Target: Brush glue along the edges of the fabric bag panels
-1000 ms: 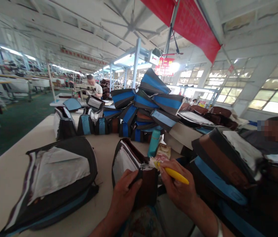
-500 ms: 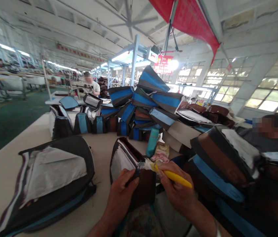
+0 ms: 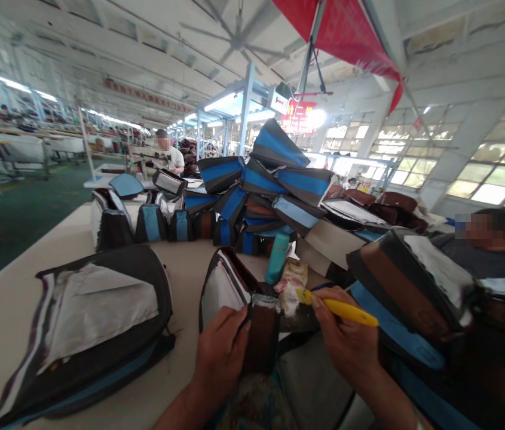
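In front of me stands a dark bag piece [image 3: 263,334] with a brown panel, a white inner side and an open top. My left hand [image 3: 223,343] is closed on its near left edge. My right hand [image 3: 346,334] grips a yellow-handled brush [image 3: 351,310], to the right of the bag piece and apart from it. The brush's bristle end points left, over a stained whitish object [image 3: 290,289] whose kind I cannot make out. Just behind that leans a teal bottle [image 3: 278,258]. A pale, wet-looking strip runs along the top edge of the brown panel.
A large dark bag piece with a white lining [image 3: 104,316] lies on the left of the table [image 3: 184,263]. Blue-striped bag pieces [image 3: 279,146] are heaped at the back. More pieces [image 3: 395,280] pile up on the right, beside a seated person [image 3: 494,239].
My right hand has moved right with the brush, away from the bag piece's top edge to the whitish object. My left hand stays on the bag piece.
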Demonstrator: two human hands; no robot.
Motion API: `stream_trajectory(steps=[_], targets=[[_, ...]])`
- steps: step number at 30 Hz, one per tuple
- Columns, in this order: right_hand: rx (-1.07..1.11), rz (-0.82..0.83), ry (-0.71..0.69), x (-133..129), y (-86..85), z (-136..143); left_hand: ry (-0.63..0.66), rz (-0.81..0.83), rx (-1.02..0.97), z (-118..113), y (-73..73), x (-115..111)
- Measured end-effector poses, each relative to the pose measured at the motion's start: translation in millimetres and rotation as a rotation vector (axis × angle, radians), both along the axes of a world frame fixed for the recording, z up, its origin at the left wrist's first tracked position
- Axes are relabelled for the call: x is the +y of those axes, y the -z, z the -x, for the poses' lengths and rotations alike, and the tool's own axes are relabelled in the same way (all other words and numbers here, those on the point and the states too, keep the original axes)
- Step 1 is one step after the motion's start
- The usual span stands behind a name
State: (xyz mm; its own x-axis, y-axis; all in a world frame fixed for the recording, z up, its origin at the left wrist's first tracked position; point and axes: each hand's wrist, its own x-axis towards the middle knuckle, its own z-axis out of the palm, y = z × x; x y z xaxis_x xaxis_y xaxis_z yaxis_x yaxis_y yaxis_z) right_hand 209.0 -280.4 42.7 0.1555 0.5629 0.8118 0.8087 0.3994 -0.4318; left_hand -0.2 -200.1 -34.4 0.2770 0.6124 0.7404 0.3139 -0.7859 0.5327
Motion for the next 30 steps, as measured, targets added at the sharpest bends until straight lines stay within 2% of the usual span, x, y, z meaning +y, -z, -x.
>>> stream_trajectory(steps=[2, 4, 7, 10, 12, 15, 19, 22, 24, 28, 30], targets=[[0.057, -0.002, -0.007, -5, -16.4, 2, -0.055, -0.263, 0.105, -4, 4.3, 1], [0.078, -0.003, -0.047, -7, -32.6, 8, -0.093, -0.455, 0.223, -9, 6.3, 0], [0.018, 0.057, -0.168, -3, -45.2, 18, -0.111, -0.584, 0.318, -15, 5.7, -4], [-0.162, 0.237, -0.299, 7, -44.3, 18, -0.100, -0.619, 0.349, -17, 3.5, -8], [-0.304, 0.308, -0.302, 11, -43.0, 13, -0.090, -0.621, 0.354, -17, 2.0, -9], [-0.353, 0.268, -0.241, 13, -45.8, 8, -0.078, -0.619, 0.371, -16, 0.7, -10], [-0.379, 0.323, -0.335, 14, -49.0, 13, -0.043, -0.611, 0.397, -18, 0.3, -12], [-0.461, 0.329, -0.335, 19, -46.9, 16, -0.023, -0.595, 0.385, -18, -0.5, -14], [-0.428, 0.298, -0.306, 23, -44.5, 16, -0.024, -0.600, 0.377, -18, -1.5, -15], [-0.475, 0.328, -0.369, 29, -38.3, 14, 0.003, -0.608, 0.387, -17, -0.8, -17], [-0.503, 0.302, -0.329, 31, -37.7, 11, -0.010, -0.608, 0.403, -16, 1.6, -16]])
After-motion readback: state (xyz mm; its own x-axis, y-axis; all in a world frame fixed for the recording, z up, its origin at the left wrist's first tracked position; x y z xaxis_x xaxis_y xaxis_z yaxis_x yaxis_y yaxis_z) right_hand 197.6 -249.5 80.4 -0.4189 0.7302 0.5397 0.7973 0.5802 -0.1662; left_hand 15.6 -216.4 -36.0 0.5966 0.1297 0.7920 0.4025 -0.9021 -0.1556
